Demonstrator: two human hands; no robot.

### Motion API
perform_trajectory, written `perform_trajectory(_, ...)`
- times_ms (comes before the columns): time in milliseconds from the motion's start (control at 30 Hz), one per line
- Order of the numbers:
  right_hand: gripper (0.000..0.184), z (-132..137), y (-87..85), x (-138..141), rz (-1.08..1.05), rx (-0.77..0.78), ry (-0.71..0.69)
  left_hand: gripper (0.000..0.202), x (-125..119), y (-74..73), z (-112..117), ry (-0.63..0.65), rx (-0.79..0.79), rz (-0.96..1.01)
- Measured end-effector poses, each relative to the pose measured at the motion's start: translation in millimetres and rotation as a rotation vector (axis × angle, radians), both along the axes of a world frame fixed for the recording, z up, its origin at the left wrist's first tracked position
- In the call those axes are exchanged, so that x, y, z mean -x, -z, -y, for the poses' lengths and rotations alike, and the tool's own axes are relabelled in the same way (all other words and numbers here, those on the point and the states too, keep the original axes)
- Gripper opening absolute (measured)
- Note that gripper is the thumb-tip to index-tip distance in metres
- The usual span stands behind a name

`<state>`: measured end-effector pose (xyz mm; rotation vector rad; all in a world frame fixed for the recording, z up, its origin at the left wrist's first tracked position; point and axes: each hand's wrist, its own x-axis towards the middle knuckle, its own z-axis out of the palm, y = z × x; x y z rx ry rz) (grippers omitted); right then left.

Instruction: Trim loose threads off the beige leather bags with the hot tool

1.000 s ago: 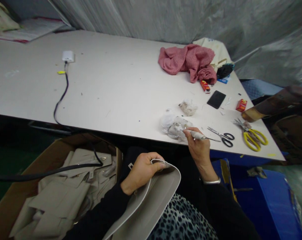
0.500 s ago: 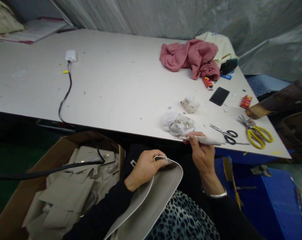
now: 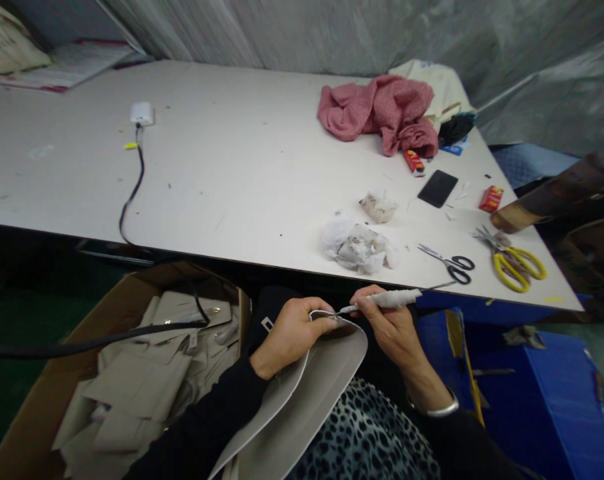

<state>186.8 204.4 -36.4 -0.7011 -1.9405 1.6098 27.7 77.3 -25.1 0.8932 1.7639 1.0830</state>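
My left hand [image 3: 295, 333] pinches the upper edge of a beige, leather-like bag piece [image 3: 327, 380] with white edges, which hangs open over my lap. My right hand [image 3: 389, 327] grips a pen-like tool with a white-wrapped handle [image 3: 395, 298]. Its thin tip meets the piece's edge right beside my left fingertips; whether it touches is too small to tell. A thin dark rod or cord runs from the tool's back end toward black-handled scissors [image 3: 449, 263]. Just beyond my right hand, crumpled white wadding [image 3: 359, 247] lies on the table.
A cardboard box [image 3: 117, 293] of beige pieces stands at left, a black strap across it. On the white table [image 3: 222, 173] are yellow-handled scissors [image 3: 519, 267], a black flat object [image 3: 437, 189], small red boxes [image 3: 491, 199], pink cloth [image 3: 377, 110] and a white corded device [image 3: 142, 113]. Blue bins [image 3: 547, 393] stand at right.
My right hand has moved left and down from the table edge, bringing the tool's tip to the edge of the bag piece. My left hand keeps its pinch almost in place.
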Motion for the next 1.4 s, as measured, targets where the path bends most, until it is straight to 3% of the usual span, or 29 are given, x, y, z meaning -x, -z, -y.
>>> perform_trajectory(433, 0.026, -5, -8.5, 0, 0.084, -0.162, -0.162, 0.015, 0, 2.4, 0, -0.009, 0.045, 0.11)
perform_trajectory(633, 0.025, 0, 2.1, -3, 0.019, -0.093, -0.184, 0.016, 3, 6.5, 2, 0.029, 0.043, 0.157)
perform_trajectory(833, 0.021, 23, 25.7, -5, -0.171, -0.043, 0.027, 0.016, 6, 10.8, 3, -0.003, 0.003, 0.148)
perform_trajectory(1000, 0.022, 24, 25.7, 2, -0.205, -0.019, 0.23, 0.016, 6, 11.0, 4, -0.054, -0.001, 0.182)
perform_trajectory(1200, 0.021, -28, 21.0, 19, -0.141, -0.326, 0.525, 0.017, 12, 10.6, 10, -0.224, -0.024, 0.269)
perform_trajectory(1400, 0.022, -49, 27.5, 25, -0.047, -0.544, 0.496, 0.021, 17, 9.9, 15, -0.282, -0.035, 0.36)
